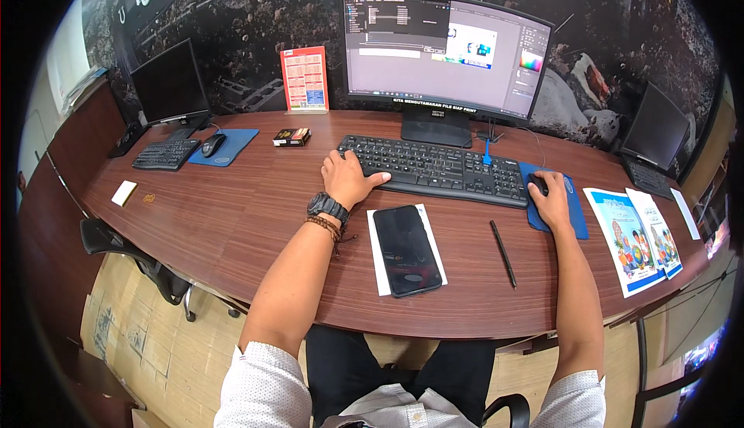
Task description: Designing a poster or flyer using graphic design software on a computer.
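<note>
Left hand on the keys, right hand over the mouse

The long black keyboard [434, 171] lies on the brown desk [232, 211] below the lit monitor [434, 48]. The left hand [346, 178] covers its left end: the fingers reach forward over the keys, slightly bent and a little apart, with the thumb spread well away to the right along the keyboard's near edge. This hand grips nothing. At the other end, just beyond the keyboard's right edge, the black mouse [536, 185] sits under the fingers of the right hand [552, 199], which curl over it; how tightly they press cannot be told. The mouse is on a blue mouse pad [575, 217].

Nearer the person, between the forearms, a dark-screened phone [407, 250] lies on a white sheet [381, 275], with a black pen [502, 254] apart to its right. Behind the left hand stand a small dark box [291, 137] and, farther back, a red-bordered calendar [304, 79]. Illustrated booklets [624, 234] lie to the right of the right forearm. Toward the far left, a second keyboard [165, 154] lies before a dark monitor [170, 79]
</note>
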`<state>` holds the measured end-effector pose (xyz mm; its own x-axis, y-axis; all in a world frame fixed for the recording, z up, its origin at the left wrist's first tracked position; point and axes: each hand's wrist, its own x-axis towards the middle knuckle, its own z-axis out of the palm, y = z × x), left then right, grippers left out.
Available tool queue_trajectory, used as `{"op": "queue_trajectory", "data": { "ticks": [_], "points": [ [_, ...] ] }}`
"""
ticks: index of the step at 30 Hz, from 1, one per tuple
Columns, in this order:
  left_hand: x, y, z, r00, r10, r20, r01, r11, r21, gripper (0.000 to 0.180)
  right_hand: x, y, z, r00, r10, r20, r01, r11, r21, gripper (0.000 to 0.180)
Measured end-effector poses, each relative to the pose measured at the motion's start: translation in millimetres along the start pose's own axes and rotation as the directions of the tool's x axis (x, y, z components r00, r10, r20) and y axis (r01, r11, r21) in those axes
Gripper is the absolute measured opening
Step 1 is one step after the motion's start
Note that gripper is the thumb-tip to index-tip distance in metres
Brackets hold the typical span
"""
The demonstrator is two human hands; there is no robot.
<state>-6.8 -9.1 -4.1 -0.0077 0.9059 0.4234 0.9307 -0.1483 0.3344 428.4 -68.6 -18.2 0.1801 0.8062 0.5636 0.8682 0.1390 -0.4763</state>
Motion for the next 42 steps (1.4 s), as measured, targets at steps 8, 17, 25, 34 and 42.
{"op": "queue_trajectory", "data": {
  "ticks": [8, 17, 25, 34, 42],
  "points": [
    [0, 0, -2, 1.000, -0.009, 0.027, 0.009, 1.000, 0.009, 0.092, 0, -4, -1, 1.000, 0.011, 0.001, -0.011, 1.000, -0.001, 0.034],
    [0, 2, -2, 1.000, -0.012, 0.029, 0.012, 1.000, -0.004, 0.090, 0, 2, 0, 0.999, -0.032, -0.008, 0.032, 0.999, -0.007, 0.034],
    [0, 2, -4, 1.000, -0.009, 0.027, 0.009, 1.000, 0.007, 0.090, -1, -13, -3, 0.999, 0.037, 0.008, -0.036, 0.998, -0.051, 0.052],
    [-1, 2, -3, 1.000, -0.004, 0.018, 0.004, 1.000, 0.006, 0.092, 0, -12, -3, 0.996, 0.092, 0.025, -0.090, 0.994, -0.056, 0.049],
    [0, 2, -3, 0.999, -0.016, 0.047, 0.017, 1.000, -0.011, 0.093, -1, -6, -3, 0.999, 0.032, 0.030, -0.032, 0.999, -0.004, 0.036]
  ]
}}
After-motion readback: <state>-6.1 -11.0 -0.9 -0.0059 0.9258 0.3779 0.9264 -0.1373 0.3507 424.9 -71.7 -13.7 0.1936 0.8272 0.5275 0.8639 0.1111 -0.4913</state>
